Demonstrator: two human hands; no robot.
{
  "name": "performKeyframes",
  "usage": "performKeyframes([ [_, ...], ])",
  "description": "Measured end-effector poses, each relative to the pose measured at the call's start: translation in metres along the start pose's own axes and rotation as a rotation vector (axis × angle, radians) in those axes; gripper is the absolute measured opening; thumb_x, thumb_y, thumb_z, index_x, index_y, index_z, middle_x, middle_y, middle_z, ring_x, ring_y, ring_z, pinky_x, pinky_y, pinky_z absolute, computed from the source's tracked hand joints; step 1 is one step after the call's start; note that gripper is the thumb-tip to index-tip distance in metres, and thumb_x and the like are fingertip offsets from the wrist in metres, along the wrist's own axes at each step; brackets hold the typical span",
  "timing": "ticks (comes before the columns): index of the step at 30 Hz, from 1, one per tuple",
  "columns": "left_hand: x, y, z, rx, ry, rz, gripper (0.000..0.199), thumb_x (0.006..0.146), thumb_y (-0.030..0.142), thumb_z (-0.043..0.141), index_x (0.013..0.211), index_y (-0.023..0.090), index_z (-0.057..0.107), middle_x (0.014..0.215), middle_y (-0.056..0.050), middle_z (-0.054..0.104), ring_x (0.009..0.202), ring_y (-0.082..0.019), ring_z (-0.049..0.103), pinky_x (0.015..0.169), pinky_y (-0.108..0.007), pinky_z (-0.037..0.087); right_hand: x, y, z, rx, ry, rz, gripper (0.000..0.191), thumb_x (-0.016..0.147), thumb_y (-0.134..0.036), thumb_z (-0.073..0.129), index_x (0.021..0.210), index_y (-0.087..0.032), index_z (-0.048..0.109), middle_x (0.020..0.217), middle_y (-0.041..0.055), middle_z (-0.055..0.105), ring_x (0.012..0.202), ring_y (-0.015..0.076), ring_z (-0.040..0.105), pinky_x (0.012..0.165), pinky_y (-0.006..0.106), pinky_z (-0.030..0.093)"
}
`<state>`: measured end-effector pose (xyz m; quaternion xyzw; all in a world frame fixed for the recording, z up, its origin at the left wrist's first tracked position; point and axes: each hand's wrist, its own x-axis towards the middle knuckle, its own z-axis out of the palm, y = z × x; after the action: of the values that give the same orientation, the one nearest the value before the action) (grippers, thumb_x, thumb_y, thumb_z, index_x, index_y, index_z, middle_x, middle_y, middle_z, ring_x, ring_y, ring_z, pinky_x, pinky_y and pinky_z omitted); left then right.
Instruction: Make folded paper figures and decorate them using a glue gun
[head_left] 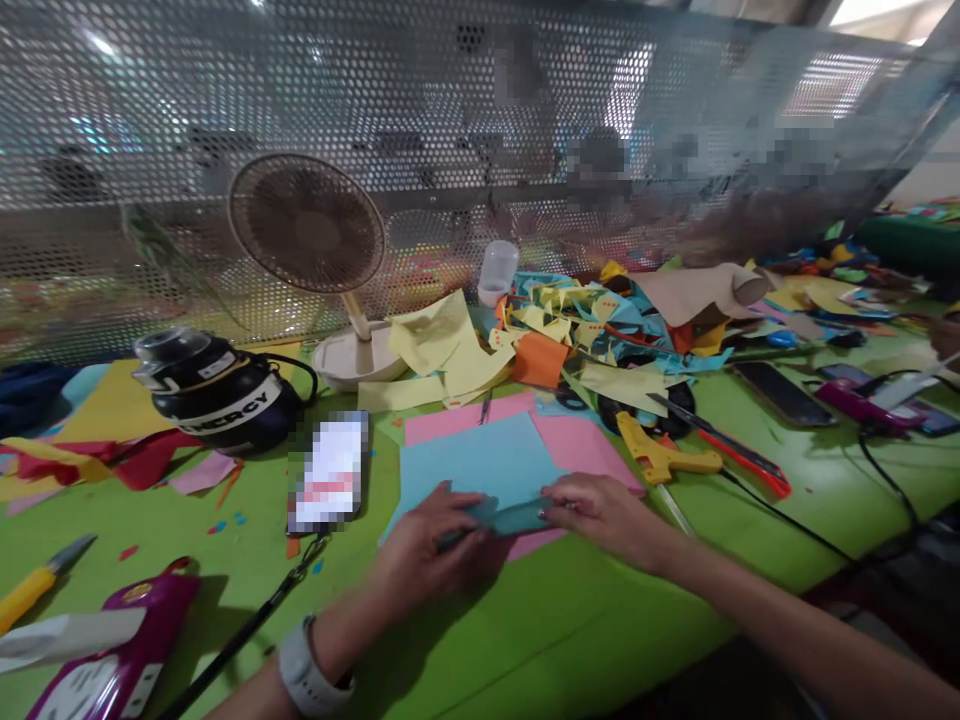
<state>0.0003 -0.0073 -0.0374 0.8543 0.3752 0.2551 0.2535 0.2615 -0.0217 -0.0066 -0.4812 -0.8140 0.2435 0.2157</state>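
A light blue sheet of paper (pixel 480 455) lies over pink paper (pixel 600 450) on the green tabletop. Its near edge is bent up into a fold or roll between my hands. My left hand (pixel 439 535), with a pale watch on the wrist, pinches the left end of that edge. At the right end, my right hand (pixel 592 512) has its fingers closed on the same paper. Just right of the sheets is a yellow glue gun (pixel 660 455), and a red-and-black cutter (pixel 739 460) lies past it. A phone with a lit screen (pixel 330 470) rests left of the paper.
Paper scraps (pixel 555 320) are heaped behind the sheets, near a plastic cup (pixel 498 272). A fan (pixel 307 225) and a black bottle (pixel 221 390) stand back left. A purple tissue pack (pixel 112 640) is front left. Perforated metal panels (pixel 450 120) close off the back.
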Motion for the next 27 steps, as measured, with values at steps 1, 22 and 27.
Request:
performKeyframes([
  [1, 0.001, 0.004, -0.001, -0.008, 0.044, -0.060, 0.029, 0.090, 0.040, 0.052, 0.073, 0.023, 0.067, 0.108, -0.006, 0.070, 0.106, -0.023, 0.063, 0.101, -0.050, 0.045, 0.003, -0.002, 0.000, -0.025, 0.008, 0.043, 0.032, 0.092, -0.040, 0.052, 0.075, -0.019, 0.067, 0.074, 0.0019, 0.070, 0.070, 0.0157, 0.065, 0.063, 0.027, 0.050],
  [22, 0.011, 0.005, -0.002, 0.234, 0.210, -0.121, 0.026, 0.092, 0.022, 0.042, 0.067, 0.021, 0.050, 0.077, -0.005, 0.055, 0.070, -0.017, 0.056, 0.063, -0.034, 0.050, 0.001, 0.005, 0.030, -0.476, -0.096, -0.399, 0.082, 0.090, -0.066, 0.033, 0.149, -0.011, 0.021, 0.155, 0.0132, 0.021, 0.145, 0.0274, 0.010, 0.116, 0.048, 0.019],
  [27, 0.014, 0.001, -0.007, 0.204, 0.145, -0.202, 0.026, 0.092, 0.023, 0.044, 0.067, 0.020, 0.049, 0.074, -0.002, 0.052, 0.064, -0.014, 0.054, 0.058, -0.029, 0.047, 0.003, 0.006, 0.028, -0.468, -0.093, -0.390, 0.081, 0.089, -0.065, 0.037, 0.147, -0.009, 0.028, 0.152, 0.0156, 0.030, 0.143, 0.0284, 0.018, 0.114, 0.048, 0.024],
])
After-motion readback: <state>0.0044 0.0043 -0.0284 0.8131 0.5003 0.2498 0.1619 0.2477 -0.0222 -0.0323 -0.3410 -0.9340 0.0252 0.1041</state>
